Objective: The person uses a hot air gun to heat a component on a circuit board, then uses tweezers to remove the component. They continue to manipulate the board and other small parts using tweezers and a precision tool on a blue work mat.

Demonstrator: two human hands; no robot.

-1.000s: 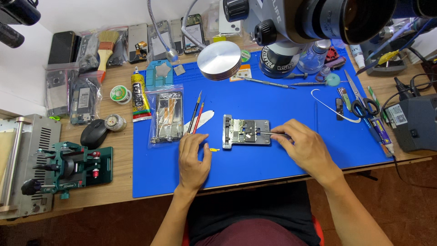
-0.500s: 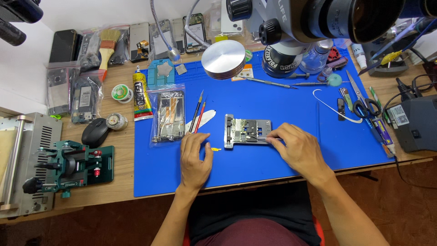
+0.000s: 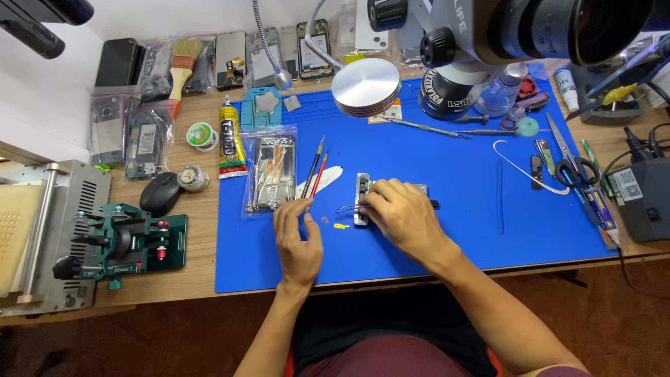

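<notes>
Most of the small metal holder (image 3: 363,190) is hidden under our right hand (image 3: 398,213), whose fingers curl over it and pinch thin tweezers (image 3: 347,208); what the tips grip is too small to tell. It sits mid-way across the smooth blue mat (image 3: 433,160), a flat grey rectangular plate. Our left hand (image 3: 296,234) rests flat beside it, fingers loosely together, holding nothing, near a tiny yellow piece (image 3: 340,225).

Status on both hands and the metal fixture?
Right hand covers metal fixture, grip unclear. Left hand flat on blue mat, holding nothing, beside brushes. Small yellow part lies between the hands.
</notes>
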